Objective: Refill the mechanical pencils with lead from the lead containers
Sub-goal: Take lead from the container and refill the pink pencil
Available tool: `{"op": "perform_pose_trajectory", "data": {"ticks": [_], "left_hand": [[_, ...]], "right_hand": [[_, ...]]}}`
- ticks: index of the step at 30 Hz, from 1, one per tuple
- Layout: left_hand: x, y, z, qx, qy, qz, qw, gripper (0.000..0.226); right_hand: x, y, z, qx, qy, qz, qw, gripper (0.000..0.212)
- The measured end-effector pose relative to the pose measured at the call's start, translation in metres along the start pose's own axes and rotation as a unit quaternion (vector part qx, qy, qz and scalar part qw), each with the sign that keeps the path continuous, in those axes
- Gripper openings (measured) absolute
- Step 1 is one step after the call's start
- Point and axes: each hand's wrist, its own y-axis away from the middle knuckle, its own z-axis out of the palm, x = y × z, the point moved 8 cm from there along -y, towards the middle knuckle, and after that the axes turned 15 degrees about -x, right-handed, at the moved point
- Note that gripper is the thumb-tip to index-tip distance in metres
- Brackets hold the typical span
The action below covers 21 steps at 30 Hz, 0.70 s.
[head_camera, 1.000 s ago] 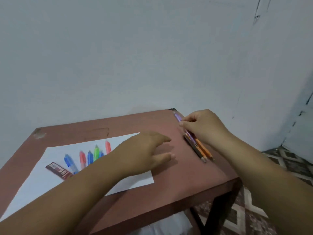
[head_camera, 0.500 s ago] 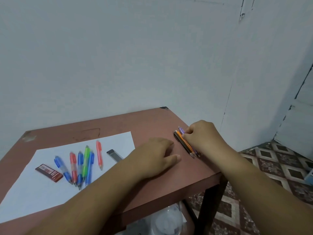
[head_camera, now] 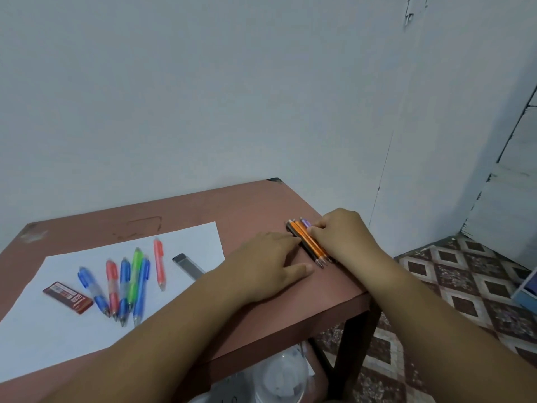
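Landmark: the white paper sheet (head_camera: 72,338) on your brown counter (head_camera: 238,205).

On the sheet: six coloured mechanical pencils (head_camera: 128,283), fanned, tips towards you, bunched at the tip end. Left to right: blue, red, blue, green, blue, then a red one (head_camera: 159,263) lying slightly apart on the right. Left of the fan, a dark red lead container (head_camera: 68,296) lies flat on the sheet, close to the leftmost blue pencil; contact unclear. Right of the fan, a grey lead container (head_camera: 189,266) lies near the sheet's right edge, its near end hidden behind your left forearm.

Off the sheet, to its right, near the counter's right edge: a slim pencil bundle (head_camera: 308,242), side by side and touching. One is dark, at least one is orange, and one has a purple end; tips point towards you.

Your left hand (head_camera: 270,266) is right of the sheet, palm down on the counter, fingers loosely extended, not gripping anything. Fingertips reach the dark pencil on the bundle's left side; the thumb lies on the counter nearer you.

Your right hand (head_camera: 343,237) sits on the bundle's far side from the sheet, fingers curled over onto the pencils, holding them against the counter. It covers part of the purple one.

Below the counter's near edge, something white and rounded (head_camera: 279,376); too blurred to identify.
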Motion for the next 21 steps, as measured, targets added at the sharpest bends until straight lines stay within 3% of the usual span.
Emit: {"op": "perform_pose_trajectory", "data": {"ticks": [11, 16, 21], "left_hand": [[-0.008, 0.018, -0.005, 0.031, 0.016, 0.003, 0.999, 0.051], [-0.009, 0.019, -0.006, 0.033, 0.008, 0.006, 0.999, 0.046], [-0.013, 0.024, -0.008, 0.039, 0.013, 0.014, 0.999, 0.039]], "right_hand": [[-0.02, 0.002, 0.018, -0.02, 0.072, -0.017, 0.997, 0.037], [-0.02, 0.001, 0.025, -0.065, 0.094, -0.037, 0.993, 0.034], [-0.025, -0.001, 0.036, -0.046, 0.121, -0.018, 0.991, 0.048]]}}
